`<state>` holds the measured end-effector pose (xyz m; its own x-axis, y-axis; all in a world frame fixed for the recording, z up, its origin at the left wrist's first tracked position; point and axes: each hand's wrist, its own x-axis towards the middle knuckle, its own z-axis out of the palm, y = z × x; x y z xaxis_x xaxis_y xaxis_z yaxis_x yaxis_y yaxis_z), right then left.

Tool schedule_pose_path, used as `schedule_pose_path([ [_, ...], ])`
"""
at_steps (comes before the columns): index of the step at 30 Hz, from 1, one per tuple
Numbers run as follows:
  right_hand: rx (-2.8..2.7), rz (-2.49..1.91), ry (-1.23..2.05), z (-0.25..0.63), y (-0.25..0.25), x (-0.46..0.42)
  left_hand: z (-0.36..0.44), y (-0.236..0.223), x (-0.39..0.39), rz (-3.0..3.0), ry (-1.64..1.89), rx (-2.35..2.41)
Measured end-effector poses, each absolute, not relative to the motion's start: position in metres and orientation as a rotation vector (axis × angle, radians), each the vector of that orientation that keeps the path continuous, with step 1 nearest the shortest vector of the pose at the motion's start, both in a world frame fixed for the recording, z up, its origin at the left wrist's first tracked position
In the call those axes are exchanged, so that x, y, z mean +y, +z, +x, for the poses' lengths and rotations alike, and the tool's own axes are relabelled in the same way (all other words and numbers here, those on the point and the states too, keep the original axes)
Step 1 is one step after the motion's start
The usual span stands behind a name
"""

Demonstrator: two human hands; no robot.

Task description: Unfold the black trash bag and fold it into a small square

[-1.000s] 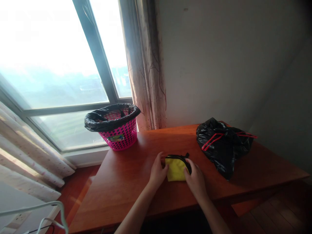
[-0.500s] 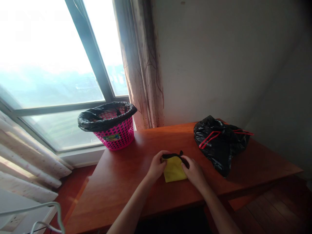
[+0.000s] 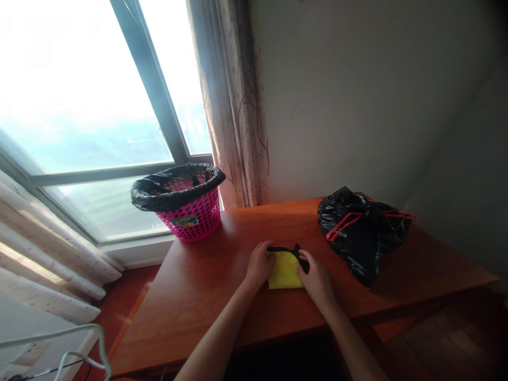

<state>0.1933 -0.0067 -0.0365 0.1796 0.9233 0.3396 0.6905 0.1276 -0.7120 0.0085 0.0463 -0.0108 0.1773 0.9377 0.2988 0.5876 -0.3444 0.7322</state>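
Observation:
A folded yellow cloth (image 3: 284,272) lies on the table in front of me. A thin black strip (image 3: 283,248) with a small dark knob runs along its far edge. My left hand (image 3: 260,263) is closed at the cloth's left side, fingertips at the upper left corner. At the right side, my right hand (image 3: 317,278) has thumb and fingers pinched around the upper right corner and the black strip's end. Parts of the cloth's corners are hidden beneath the fingers.
A pink perforated basket (image 3: 200,217) lined with a black bag stands at the table's back left, near the window. Back right sits a bulky black trash bag (image 3: 359,238) with red drawstrings. White cables (image 3: 97,333) hang at lower left. The wooden table (image 3: 190,301) spans the middle.
The cloth looks flatter, its far edge less raised between my hands. Both hands stay at its sides with slightly shifted fingers. The whole view has shifted a little.

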Motion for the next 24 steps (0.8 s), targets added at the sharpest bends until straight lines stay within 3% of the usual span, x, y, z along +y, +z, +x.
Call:
schedule_pose_path([
  [7,-1.640,-1.627,0.234,0.191,-0.039,-0.009,0.017,0.008,0.024,2.238,0.941,1.542],
  [11,-1.570,-1.590,0.317,0.194,-0.041,-0.008,0.037,0.019,0.005,2.501,0.715,1.507],
  [18,-1.317,-1.487,0.482,0.201,-0.048,-0.005,0.070,-0.008,-0.006,2.560,0.572,1.752],
  [24,-1.297,-1.484,0.544,0.203,-0.045,-0.008,0.051,-0.017,-0.004,2.650,0.502,1.680],
])
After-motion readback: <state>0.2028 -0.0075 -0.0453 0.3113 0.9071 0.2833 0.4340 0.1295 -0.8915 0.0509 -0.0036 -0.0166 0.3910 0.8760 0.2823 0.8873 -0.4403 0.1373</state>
